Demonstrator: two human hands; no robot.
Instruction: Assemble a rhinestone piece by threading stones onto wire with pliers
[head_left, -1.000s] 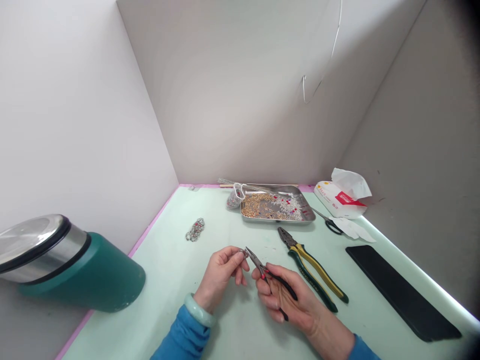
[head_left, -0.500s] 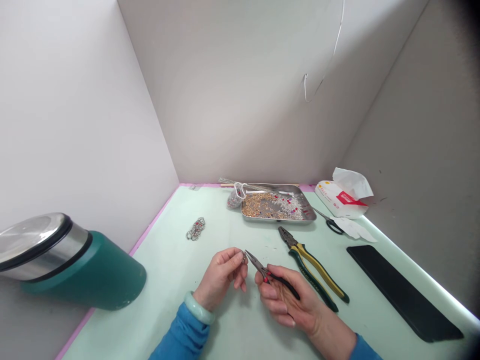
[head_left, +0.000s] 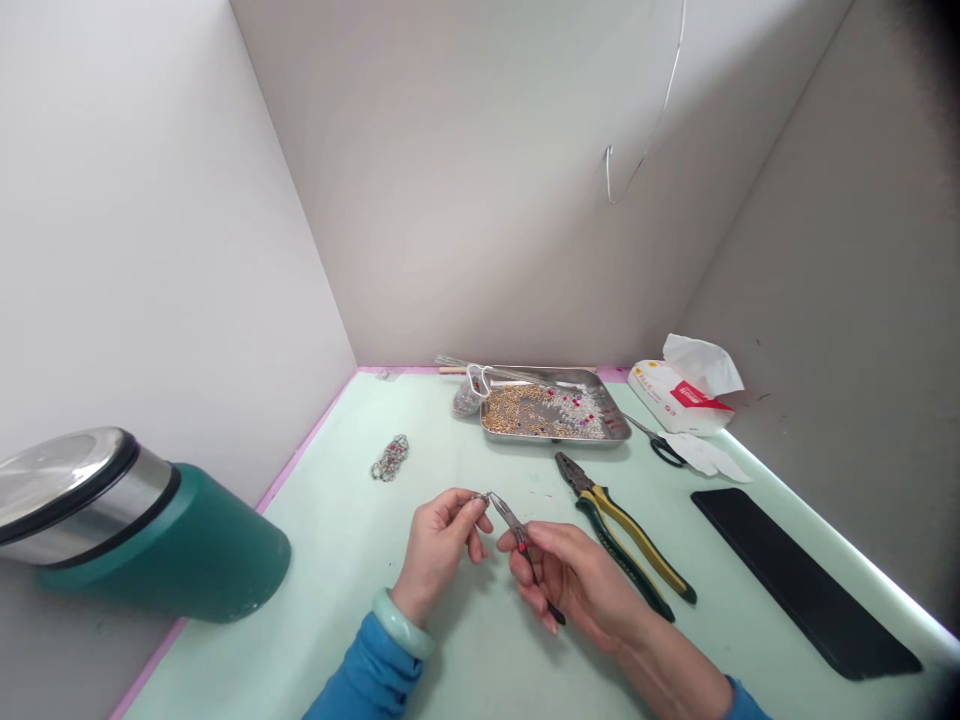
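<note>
My left hand (head_left: 444,535) pinches a small metal piece (head_left: 481,497) between thumb and forefinger; its exact kind is too small to make out. In my right hand (head_left: 574,575) are needle-nose pliers (head_left: 511,522) with dark handles and a red mark near the joint. Their tips point up and left and meet the small piece at my left fingertips. A bunch of silvery rings with red beads (head_left: 390,458) lies on the table beyond my left hand. Larger combination pliers (head_left: 626,535) with green and yellow handles rest just right of my right hand.
A metal tray (head_left: 517,438) at the back holds gold, clear and red beads, with a small filled bag (head_left: 466,398) beside it. A green tumbler (head_left: 172,550) lies at left. Scissors (head_left: 666,452), a tissue pack (head_left: 679,400) and a black flat strip (head_left: 806,585) are at right.
My right hand has turned the needle-nose pliers, so their handles now point more downward. Both hands have shifted slightly, and the tips have come up against the small piece.
</note>
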